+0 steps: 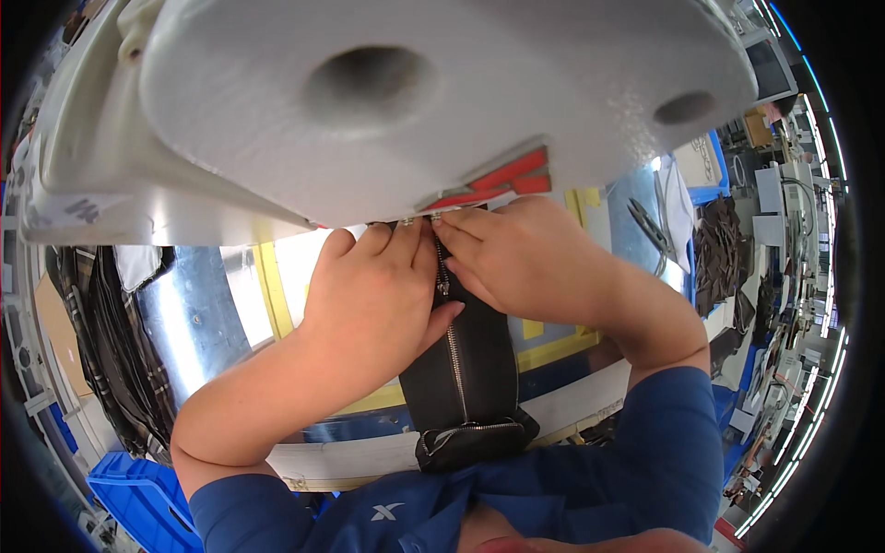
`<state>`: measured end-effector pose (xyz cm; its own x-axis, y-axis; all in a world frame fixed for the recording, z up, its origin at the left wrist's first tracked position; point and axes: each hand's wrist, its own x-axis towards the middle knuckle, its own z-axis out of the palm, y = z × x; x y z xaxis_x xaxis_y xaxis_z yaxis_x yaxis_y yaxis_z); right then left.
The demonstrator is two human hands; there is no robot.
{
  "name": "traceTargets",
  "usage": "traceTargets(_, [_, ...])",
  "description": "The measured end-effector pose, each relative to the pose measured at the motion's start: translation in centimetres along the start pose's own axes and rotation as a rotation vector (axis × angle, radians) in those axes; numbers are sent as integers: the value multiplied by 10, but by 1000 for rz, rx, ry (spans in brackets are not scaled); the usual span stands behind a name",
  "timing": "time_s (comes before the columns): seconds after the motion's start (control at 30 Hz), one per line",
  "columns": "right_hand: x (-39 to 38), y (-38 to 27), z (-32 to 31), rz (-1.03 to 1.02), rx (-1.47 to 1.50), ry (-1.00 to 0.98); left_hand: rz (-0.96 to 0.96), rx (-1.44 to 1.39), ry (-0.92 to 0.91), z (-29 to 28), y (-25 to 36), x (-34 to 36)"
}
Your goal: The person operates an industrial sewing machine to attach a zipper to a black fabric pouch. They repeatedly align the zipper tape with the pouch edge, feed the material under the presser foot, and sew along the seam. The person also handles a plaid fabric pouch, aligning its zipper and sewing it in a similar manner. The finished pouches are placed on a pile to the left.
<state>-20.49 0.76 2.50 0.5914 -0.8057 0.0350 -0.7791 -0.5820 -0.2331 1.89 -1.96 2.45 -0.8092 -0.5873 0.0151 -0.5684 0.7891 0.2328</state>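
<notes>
A long black fabric piece (489,364) lies lengthwise in front of me, with a metal zipper (455,364) running down its middle. My left hand (369,295) rests on its left side, fingers stretched forward and thumb reaching over the zipper. On the other side, my right hand (530,258) lies on the fabric with its fingertips close to the zipper. A slider (443,288) sits on the zipper between the hands. The fingertips are near the underside of a large white machine head (553,92), which hides the fabric's far end. The near end is folded up with a second zipper (475,427).
Scissors-like dark tool (650,226) lies on the right of the metal table (198,318), which has yellow tape strips (270,290). Dark fabric pieces (115,341) are stacked at left. A blue crate (143,493) stands lower left; brown pieces (719,249) fill the right.
</notes>
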Motion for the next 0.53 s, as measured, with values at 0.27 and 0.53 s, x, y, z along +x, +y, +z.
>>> traceTargets(0.27, [-3, 10, 4, 8, -18, -58, 44, -51, 14, -2, -3, 2])
traceTargets(0.53, [-47, 27, 7, 23, 53, 32, 78, -80, -42, 22, 9, 4])
